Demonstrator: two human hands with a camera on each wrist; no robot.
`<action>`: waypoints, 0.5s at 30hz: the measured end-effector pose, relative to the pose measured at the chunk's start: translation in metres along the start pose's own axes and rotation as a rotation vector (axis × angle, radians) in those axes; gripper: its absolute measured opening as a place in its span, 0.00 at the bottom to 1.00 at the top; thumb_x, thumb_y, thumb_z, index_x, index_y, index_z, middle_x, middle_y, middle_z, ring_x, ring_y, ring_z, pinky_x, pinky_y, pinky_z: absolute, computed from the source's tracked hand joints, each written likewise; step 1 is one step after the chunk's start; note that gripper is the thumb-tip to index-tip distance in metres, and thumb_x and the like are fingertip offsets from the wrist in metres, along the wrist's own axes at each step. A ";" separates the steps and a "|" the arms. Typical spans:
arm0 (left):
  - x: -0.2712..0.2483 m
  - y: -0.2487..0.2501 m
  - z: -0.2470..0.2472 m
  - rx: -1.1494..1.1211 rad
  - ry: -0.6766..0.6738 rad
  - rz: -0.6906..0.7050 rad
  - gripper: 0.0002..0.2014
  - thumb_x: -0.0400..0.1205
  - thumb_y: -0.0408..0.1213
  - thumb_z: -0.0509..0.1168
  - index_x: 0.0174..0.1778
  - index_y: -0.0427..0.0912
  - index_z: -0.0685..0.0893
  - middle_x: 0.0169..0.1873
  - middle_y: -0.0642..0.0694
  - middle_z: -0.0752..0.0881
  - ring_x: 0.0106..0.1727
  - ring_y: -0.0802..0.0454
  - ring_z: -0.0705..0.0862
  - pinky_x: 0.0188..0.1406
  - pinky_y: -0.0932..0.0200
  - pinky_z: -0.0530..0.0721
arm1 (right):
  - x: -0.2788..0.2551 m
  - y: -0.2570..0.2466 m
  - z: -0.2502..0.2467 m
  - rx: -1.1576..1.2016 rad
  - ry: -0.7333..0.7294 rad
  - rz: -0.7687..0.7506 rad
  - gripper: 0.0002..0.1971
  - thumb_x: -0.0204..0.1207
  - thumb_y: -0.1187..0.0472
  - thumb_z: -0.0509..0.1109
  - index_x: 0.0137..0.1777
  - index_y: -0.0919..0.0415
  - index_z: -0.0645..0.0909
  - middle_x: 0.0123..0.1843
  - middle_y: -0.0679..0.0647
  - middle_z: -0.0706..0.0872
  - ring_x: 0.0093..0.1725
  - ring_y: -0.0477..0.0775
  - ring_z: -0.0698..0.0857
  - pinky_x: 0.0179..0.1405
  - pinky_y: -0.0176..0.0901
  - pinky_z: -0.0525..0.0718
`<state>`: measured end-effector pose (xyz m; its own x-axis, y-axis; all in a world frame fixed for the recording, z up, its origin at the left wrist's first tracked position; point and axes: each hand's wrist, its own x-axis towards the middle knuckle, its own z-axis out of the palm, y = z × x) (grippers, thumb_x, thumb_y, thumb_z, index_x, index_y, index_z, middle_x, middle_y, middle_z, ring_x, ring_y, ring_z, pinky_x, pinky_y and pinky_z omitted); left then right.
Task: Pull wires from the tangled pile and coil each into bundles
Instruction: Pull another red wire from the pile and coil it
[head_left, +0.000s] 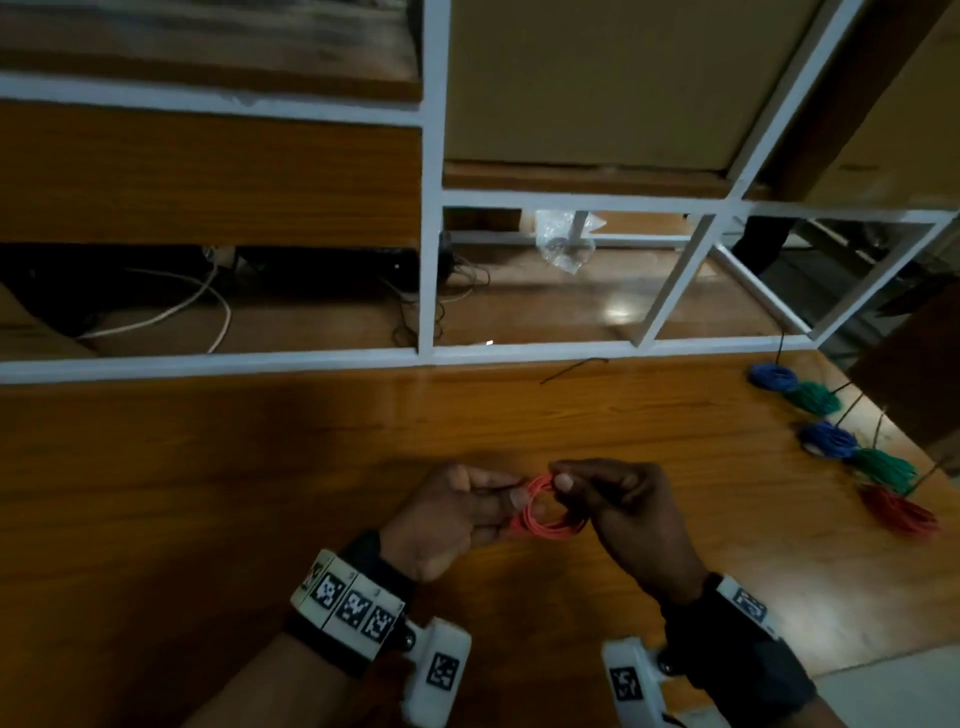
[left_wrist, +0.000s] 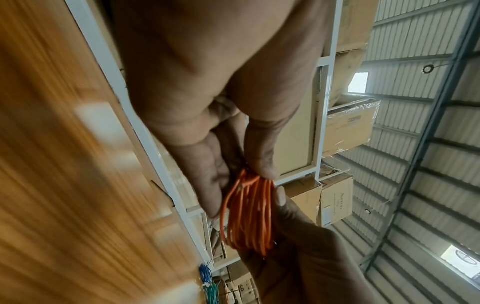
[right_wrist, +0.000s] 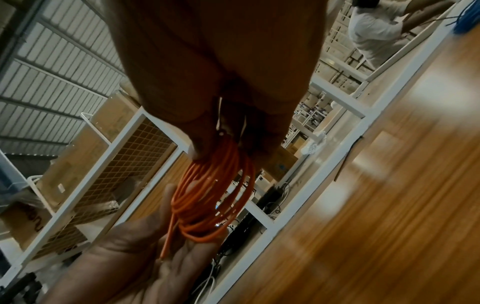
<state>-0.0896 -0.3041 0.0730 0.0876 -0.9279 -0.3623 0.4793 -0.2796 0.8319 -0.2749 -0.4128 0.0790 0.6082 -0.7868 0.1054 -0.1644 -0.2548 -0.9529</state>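
Observation:
A small coil of orange-red wire (head_left: 545, 512) hangs between both hands above the wooden table (head_left: 260, 493). My left hand (head_left: 467, 512) pinches the coil's left side between thumb and fingers. My right hand (head_left: 613, 499) pinches its upper right side with thumb and forefinger. In the left wrist view the orange coil (left_wrist: 249, 214) sits under my thumb tip, with the other hand below it. In the right wrist view the coil (right_wrist: 213, 197) hangs from my fingertips, and a loose wire end lies over the opposite palm (right_wrist: 145, 257).
Finished bundles lie in a row at the table's right edge: blue (head_left: 773, 375), green (head_left: 813, 397), blue (head_left: 827, 439), green (head_left: 883, 467), red (head_left: 898, 512). A short dark wire (head_left: 574, 370) lies near the white frame (head_left: 431, 260). Cables and a plastic bag (head_left: 563, 244) lie behind the frame.

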 end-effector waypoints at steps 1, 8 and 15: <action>0.002 0.001 -0.005 0.009 -0.011 -0.017 0.13 0.79 0.30 0.72 0.59 0.31 0.88 0.52 0.34 0.91 0.48 0.49 0.91 0.44 0.60 0.88 | 0.002 0.001 0.004 -0.024 0.005 -0.013 0.07 0.80 0.67 0.78 0.51 0.55 0.95 0.47 0.46 0.96 0.45 0.49 0.95 0.38 0.44 0.90; 0.030 0.018 -0.022 0.012 -0.024 -0.044 0.16 0.78 0.37 0.72 0.60 0.35 0.89 0.56 0.33 0.90 0.57 0.43 0.89 0.67 0.46 0.84 | 0.042 0.009 0.010 -0.174 0.032 -0.094 0.07 0.80 0.66 0.79 0.49 0.53 0.95 0.47 0.41 0.95 0.49 0.41 0.93 0.39 0.35 0.85; 0.096 0.018 -0.007 0.042 0.201 0.026 0.17 0.75 0.41 0.73 0.58 0.38 0.90 0.52 0.39 0.92 0.56 0.45 0.89 0.62 0.46 0.82 | 0.116 0.024 -0.028 -0.126 -0.143 -0.035 0.04 0.80 0.60 0.80 0.49 0.59 0.95 0.44 0.45 0.95 0.41 0.46 0.93 0.36 0.39 0.86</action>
<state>-0.0658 -0.3969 0.0503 0.2737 -0.8686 -0.4131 0.4379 -0.2699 0.8576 -0.2297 -0.5259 0.0757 0.7177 -0.6908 0.0877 -0.2319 -0.3559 -0.9053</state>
